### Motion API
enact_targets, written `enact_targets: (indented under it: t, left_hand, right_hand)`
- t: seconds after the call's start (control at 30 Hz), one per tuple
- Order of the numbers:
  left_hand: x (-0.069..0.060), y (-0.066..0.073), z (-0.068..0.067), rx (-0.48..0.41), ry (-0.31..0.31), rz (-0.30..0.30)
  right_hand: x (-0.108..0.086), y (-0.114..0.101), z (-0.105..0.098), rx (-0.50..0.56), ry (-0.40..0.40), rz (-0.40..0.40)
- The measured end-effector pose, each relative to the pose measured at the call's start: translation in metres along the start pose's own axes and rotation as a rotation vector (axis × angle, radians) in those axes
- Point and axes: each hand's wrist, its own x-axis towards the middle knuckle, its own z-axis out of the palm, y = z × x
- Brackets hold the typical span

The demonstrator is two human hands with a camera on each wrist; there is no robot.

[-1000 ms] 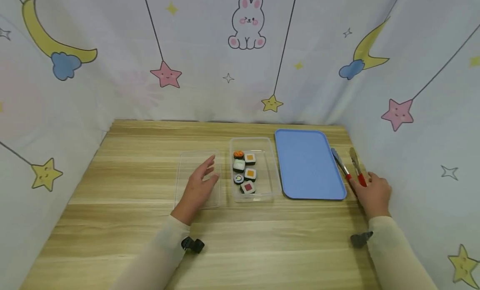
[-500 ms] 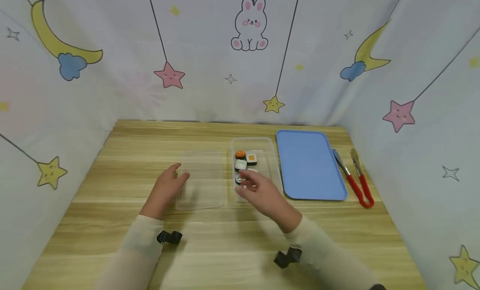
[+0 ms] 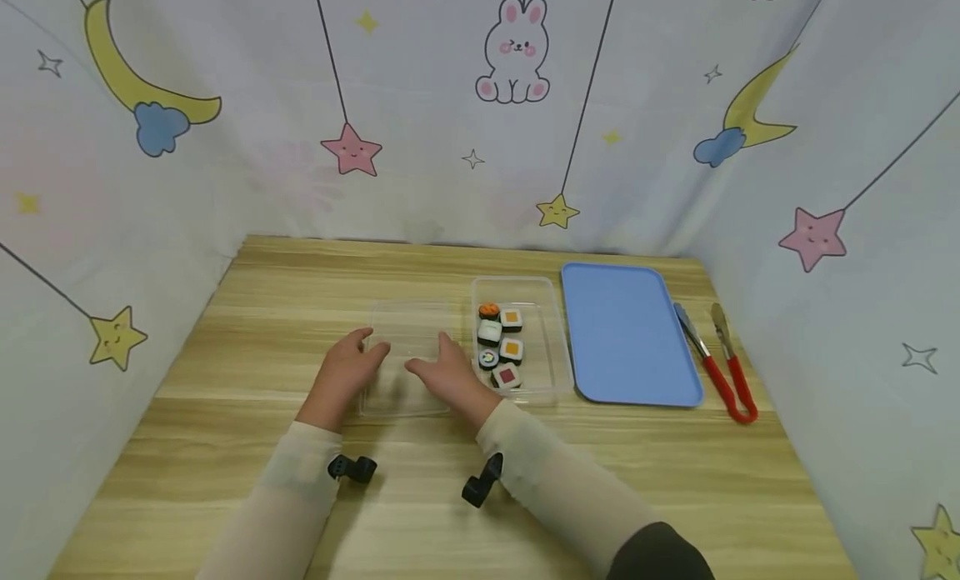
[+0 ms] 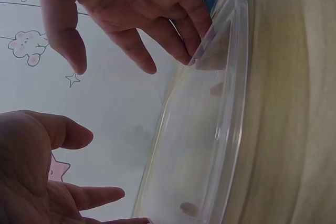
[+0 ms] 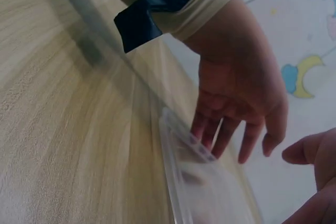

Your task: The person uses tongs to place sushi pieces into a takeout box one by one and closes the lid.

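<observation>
Left hand (image 3: 341, 382), right hand (image 3: 453, 376): both spread, flanking one clear lid (image 3: 411, 330); six sushi pieces (image 3: 512, 350), one tub (image 3: 537, 347).

1 blue tray (image 3: 632, 334) beside red-handled tongs (image 3: 722, 387).

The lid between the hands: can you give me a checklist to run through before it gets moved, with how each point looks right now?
1. Lid flat on the table: ok, it appears so.
2. Left hand at its left edge, right hand at its right: ok.
3. Fingers touching the rim: cannot tell for every finger.
4. Thumbs pressing on it: not ok, both stand away.
5. Sushi inside the box: ok.
6. Tongs clear of the lid: ok.
</observation>
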Motion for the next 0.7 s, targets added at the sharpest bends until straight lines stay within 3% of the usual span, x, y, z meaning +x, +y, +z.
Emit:
enact_targets:
  t: [0.2,0.4,0.7]
  left_hand:
    - [-0.001,0.000,-0.003,-0.023,0.006,-0.020]
    - [-0.012,0.008,-0.016,-0.089,0.028,-0.025]
    - [-0.033,0.041,-0.037,-0.238,0.097,0.048]
  right_hand:
    - [0.002,0.000,-0.001,0.066,0.025,0.025]
    - [-0.010,-0.016,-0.015,0.106,-0.001,-0.018]
    - [-0.024,-0.040,-0.061,0.285,-0.040,-0.108]
